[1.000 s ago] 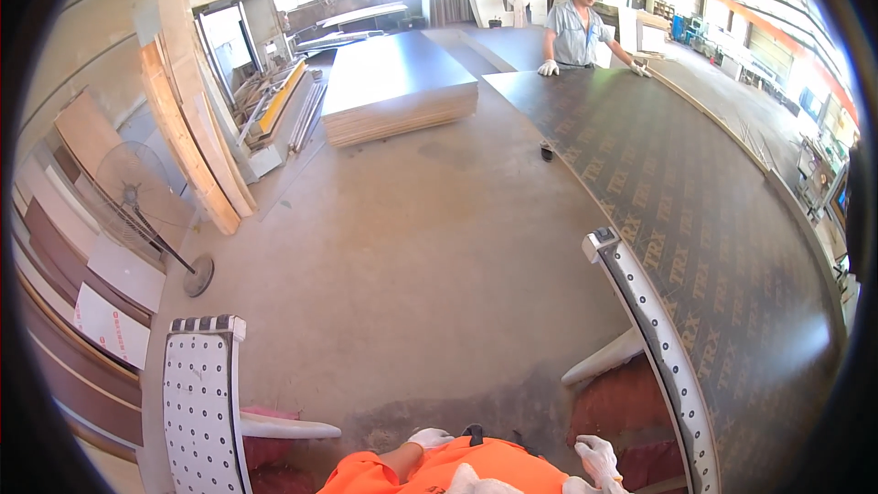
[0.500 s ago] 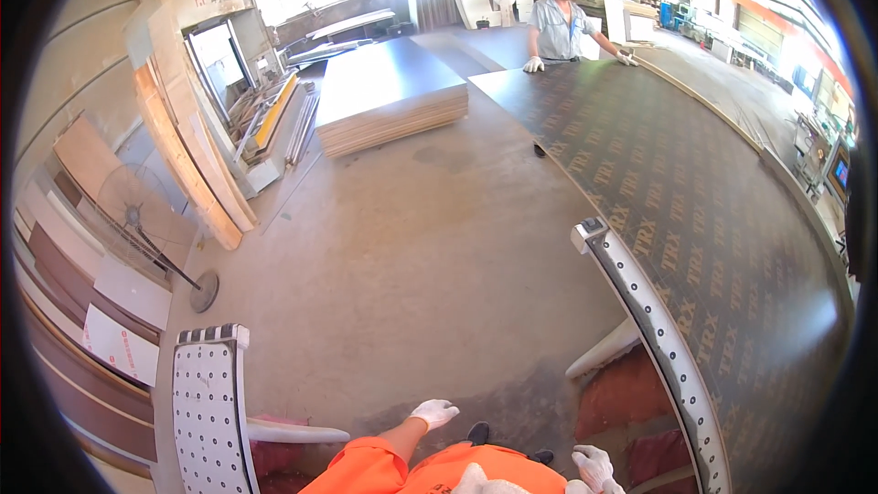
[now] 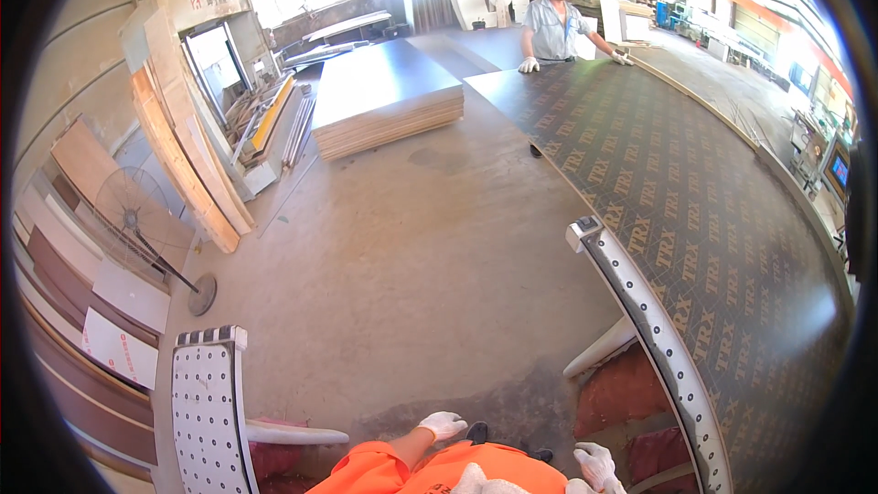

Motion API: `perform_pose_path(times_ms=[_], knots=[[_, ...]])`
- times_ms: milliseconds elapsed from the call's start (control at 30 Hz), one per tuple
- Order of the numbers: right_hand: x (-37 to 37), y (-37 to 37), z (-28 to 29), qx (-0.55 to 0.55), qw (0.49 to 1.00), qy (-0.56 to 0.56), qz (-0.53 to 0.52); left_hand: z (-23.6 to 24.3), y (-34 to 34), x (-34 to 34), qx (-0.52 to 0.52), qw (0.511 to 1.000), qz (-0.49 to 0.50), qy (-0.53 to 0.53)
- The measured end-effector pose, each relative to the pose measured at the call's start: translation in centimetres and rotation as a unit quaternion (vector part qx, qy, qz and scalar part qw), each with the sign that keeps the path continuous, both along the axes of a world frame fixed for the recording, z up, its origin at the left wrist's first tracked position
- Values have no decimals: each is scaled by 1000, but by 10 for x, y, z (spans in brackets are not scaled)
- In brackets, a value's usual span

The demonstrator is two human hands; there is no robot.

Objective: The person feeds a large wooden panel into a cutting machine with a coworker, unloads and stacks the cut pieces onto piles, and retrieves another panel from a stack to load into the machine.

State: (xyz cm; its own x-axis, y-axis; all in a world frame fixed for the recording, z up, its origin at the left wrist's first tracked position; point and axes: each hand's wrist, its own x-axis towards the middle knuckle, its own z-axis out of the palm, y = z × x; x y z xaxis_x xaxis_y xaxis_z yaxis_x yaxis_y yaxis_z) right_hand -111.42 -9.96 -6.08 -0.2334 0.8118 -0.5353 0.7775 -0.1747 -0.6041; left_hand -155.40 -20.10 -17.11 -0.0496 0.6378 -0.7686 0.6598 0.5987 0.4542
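Observation:
My left hand [image 3: 443,425], in a white glove, hangs in front of my orange clothing with its fingers loosely stretched and nothing in it. At the lower right, my white-gloved right hand [image 3: 596,465] is held beside the orange clothing, fingers partly spread, with no object visible in it. The nearest thing to that hand is a narrow white machine table arm [image 3: 654,320] studded with dark dots. Beyond the arm lies a large dark panel [image 3: 695,210] with repeated gold lettering. A co-worker [image 3: 556,27] in a light shirt and white gloves stands at its far end, both hands at the panel's edge.
A second dotted table arm [image 3: 206,402] stands at the lower left. Farther off is a stack of panels [image 3: 389,101]. Along the left wall are a standing fan [image 3: 131,220], leaning boards [image 3: 110,338] and upright timber planks [image 3: 178,155]. A long rail [image 3: 732,114] borders the dark panel's right side.
My left hand has dropped slightly and shifted a little right. My right hand stays about where it was. The co-worker's head has turned a little; the whole view has shifted slightly.

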Motion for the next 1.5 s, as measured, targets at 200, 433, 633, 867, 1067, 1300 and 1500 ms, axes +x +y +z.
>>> perform_pose_path(times_ms=[200,433,633,867,1067,1300,1500], knots=[[-7,1,8,-15,1000,1,-13,-16,-3,-16,17,999,20,20],[-7,0,-5,-6,1000,-5,-9,-22,-7,-15,32,999,34,12],[0,-3,-27,14,998,67,0,-24,-3,-17,18,1000,13,6],[0,-7,-33,23,998,56,22,-29,-4,-19,28,999,17,3],[0,-12,-34,27,998,48,29,-29,-4,-18,28,999,17,-5],[-6,-7,-27,19,998,48,42,-37,-7,-21,23,1000,17,-8],[-2,-10,-19,35,999,-2,-24,-30,21,-19,30,999,-10,-2]])
